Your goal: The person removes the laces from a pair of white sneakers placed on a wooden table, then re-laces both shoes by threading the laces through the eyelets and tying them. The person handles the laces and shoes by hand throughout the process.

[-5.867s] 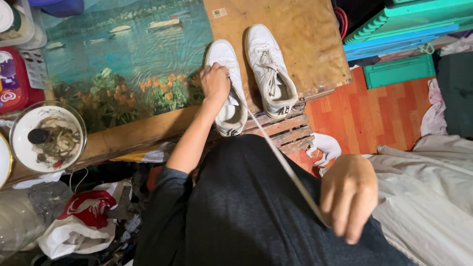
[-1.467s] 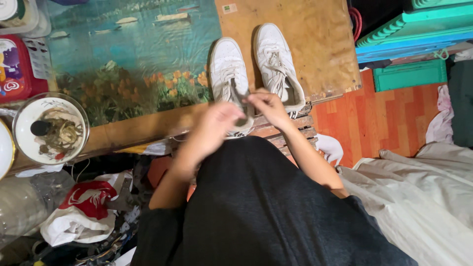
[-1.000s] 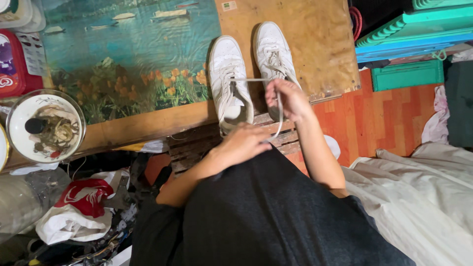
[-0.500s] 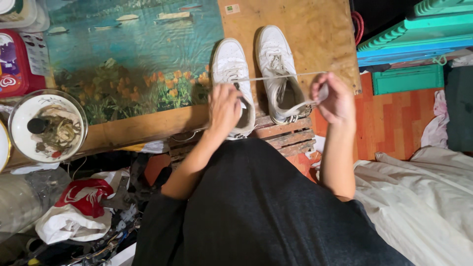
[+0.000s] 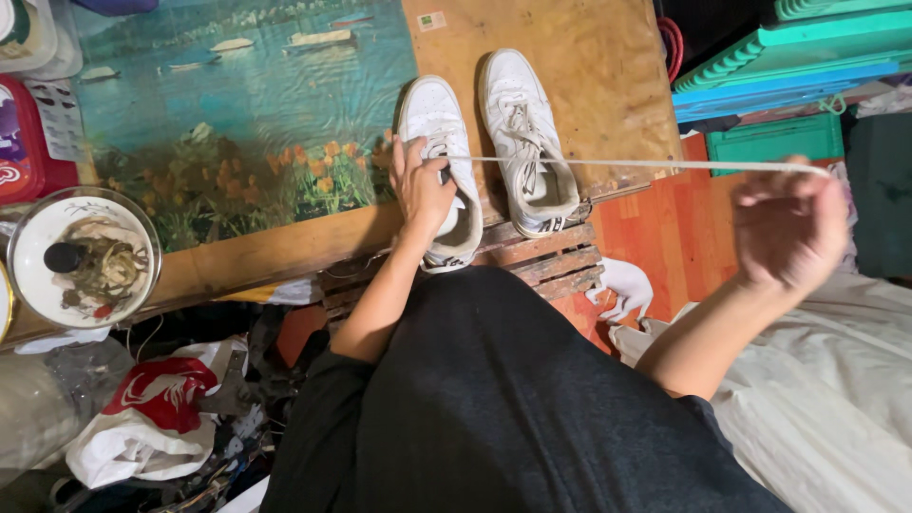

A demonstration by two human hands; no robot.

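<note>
Two white sneakers stand side by side on a brown wooden board (image 5: 589,57). My left hand (image 5: 419,187) rests on the left sneaker (image 5: 432,114), gripping it at the lace eyelets. A long white shoelace (image 5: 617,162) runs taut from that shoe, across the right sneaker (image 5: 525,133), out to my right hand (image 5: 788,223). My right hand is closed on the lace's end, far out to the right over the orange floor. The right sneaker has its laces in place.
A painted lake picture (image 5: 237,104) lies left of the shoes. A glass-lidded bowl (image 5: 81,256) and a red box (image 5: 24,142) sit at far left. Plastic bags (image 5: 157,418) crowd below. Teal crates (image 5: 769,57) stand upper right, pale cloth (image 5: 836,408) lower right.
My right hand has pulled the lace much farther right, stretching it taut. My left hand has moved up onto the left sneaker's eyelets.
</note>
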